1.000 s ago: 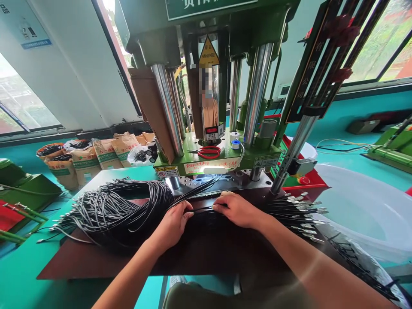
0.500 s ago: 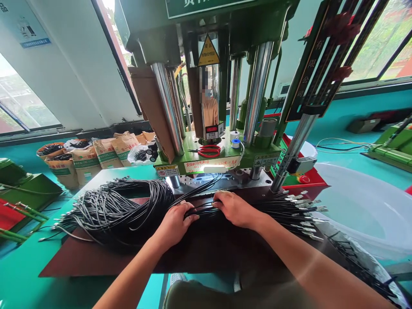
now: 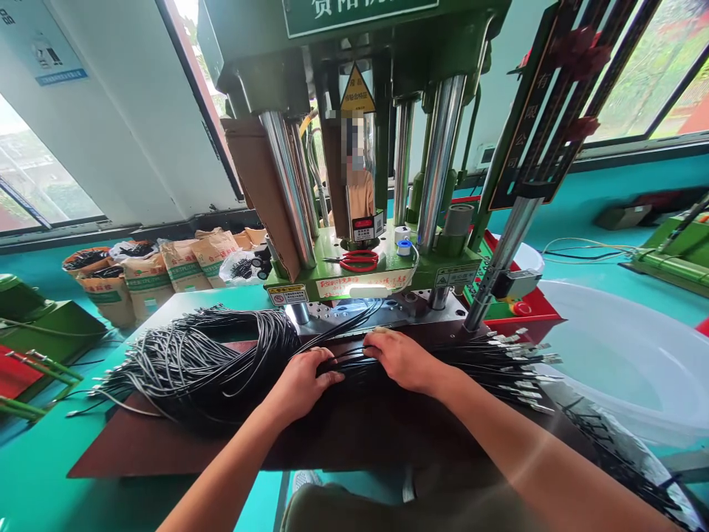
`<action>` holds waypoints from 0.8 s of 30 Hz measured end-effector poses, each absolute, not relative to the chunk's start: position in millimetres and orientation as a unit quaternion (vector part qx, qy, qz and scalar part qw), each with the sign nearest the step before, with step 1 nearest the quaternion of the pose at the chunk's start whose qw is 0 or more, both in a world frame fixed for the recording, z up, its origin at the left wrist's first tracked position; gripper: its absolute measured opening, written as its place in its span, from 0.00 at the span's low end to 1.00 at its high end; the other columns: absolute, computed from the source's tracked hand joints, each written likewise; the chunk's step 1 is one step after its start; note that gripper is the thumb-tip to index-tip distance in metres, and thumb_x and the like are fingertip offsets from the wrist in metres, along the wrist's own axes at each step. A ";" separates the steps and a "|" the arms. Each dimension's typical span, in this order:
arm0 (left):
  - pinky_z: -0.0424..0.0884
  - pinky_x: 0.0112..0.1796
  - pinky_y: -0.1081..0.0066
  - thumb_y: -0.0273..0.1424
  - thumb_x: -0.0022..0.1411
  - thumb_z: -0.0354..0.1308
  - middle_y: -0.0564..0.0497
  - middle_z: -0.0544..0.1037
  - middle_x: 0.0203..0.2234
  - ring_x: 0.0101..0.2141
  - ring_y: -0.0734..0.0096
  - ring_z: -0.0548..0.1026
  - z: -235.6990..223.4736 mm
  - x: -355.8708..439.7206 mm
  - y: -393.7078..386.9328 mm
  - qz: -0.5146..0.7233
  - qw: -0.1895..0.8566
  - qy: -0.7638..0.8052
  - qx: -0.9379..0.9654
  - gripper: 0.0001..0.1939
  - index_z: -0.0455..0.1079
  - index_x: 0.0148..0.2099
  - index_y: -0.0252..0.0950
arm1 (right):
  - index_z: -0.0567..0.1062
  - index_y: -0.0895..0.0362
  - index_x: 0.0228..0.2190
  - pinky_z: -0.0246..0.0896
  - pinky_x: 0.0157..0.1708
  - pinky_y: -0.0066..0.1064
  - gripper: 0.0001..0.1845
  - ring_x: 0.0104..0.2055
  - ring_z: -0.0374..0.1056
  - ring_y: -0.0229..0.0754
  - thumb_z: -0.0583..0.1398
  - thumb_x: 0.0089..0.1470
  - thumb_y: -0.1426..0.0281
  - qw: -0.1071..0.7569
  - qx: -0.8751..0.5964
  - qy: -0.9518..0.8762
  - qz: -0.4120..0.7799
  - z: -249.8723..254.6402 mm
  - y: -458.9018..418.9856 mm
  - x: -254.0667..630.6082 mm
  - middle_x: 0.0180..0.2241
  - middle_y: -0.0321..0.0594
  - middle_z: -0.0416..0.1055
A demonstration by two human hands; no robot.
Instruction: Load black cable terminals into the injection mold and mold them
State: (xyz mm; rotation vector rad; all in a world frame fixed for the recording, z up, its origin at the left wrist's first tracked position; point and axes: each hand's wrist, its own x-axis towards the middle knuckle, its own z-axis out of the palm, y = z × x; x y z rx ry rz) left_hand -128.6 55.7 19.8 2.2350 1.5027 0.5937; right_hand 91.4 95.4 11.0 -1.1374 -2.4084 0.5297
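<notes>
Black cables (image 3: 354, 362) run between my hands across a dark brown board. My left hand (image 3: 304, 380) is closed around some of them, thumb toward the right. Close by on the right, my right hand (image 3: 396, 356) pinches cables with its fingers curled down. The cables' right ends carry pale metal connectors (image 3: 515, 355) fanned out past my right wrist. To the left lies a large coiled cable bundle (image 3: 204, 351) with tips at the far left. A few cables lead up into the lower plate of the green press (image 3: 399, 273). Which strands each hand grips is partly hidden.
Red-handled scissors (image 3: 360, 260) and a small blue-and-white spool (image 3: 405, 247) rest on the press. A lit lamp (image 3: 370, 292) sits on its front edge. Paper sacks (image 3: 144, 281) stand at back left. A white tub (image 3: 620, 347) is at right, with a bag of black parts (image 3: 620, 451) nearer.
My right hand has shifted very slightly left along the cables. The left hand keeps its hold almost unmoved. The view has tilted up slightly.
</notes>
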 end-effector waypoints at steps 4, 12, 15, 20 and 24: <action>0.64 0.37 0.70 0.35 0.57 0.58 0.50 0.76 0.32 0.35 0.65 0.73 17.7 -126.6 58.5 0.179 0.181 0.554 0.793 0.07 0.70 0.34 0.36 | 0.73 0.60 0.35 0.59 0.43 0.33 0.09 0.40 0.67 0.45 0.53 0.61 0.73 0.211 -0.414 -0.866 0.185 9.9 96.4 89.7 0.36 0.47 0.72; 0.62 0.37 0.70 0.37 0.58 0.55 0.50 0.76 0.31 0.34 0.66 0.72 24.0 -127.6 58.6 0.183 0.220 0.559 0.778 0.09 0.70 0.34 0.35 | 0.73 0.60 0.34 0.59 0.43 0.32 0.08 0.40 0.67 0.44 0.54 0.61 0.72 0.218 -0.407 -0.866 0.193 10.0 97.2 92.5 0.36 0.46 0.72; 0.62 0.35 0.72 0.39 0.59 0.53 0.53 0.75 0.29 0.32 0.68 0.70 30.9 -132.4 58.4 0.183 0.285 0.542 0.769 0.12 0.70 0.34 0.36 | 0.73 0.59 0.32 0.59 0.41 0.30 0.08 0.38 0.67 0.42 0.54 0.61 0.72 0.223 -0.400 -0.866 0.203 12.3 97.5 93.2 0.34 0.43 0.71; 0.60 0.31 0.73 0.43 0.57 0.55 0.55 0.73 0.26 0.29 0.70 0.68 34.4 -136.2 60.2 0.172 0.334 0.552 0.744 0.16 0.71 0.33 0.35 | 0.72 0.60 0.33 0.59 0.40 0.30 0.05 0.37 0.67 0.41 0.56 0.60 0.73 0.231 -0.401 -0.861 0.211 18.3 95.9 92.3 0.34 0.43 0.71; 0.59 0.29 0.74 0.44 0.56 0.55 0.55 0.72 0.24 0.27 0.71 0.66 32.5 -135.7 60.7 0.173 0.349 0.555 0.735 0.16 0.71 0.34 0.34 | 0.71 0.60 0.33 0.59 0.40 0.30 0.03 0.38 0.67 0.42 0.57 0.58 0.74 0.233 -0.403 -0.859 0.211 21.5 95.0 92.4 0.35 0.43 0.71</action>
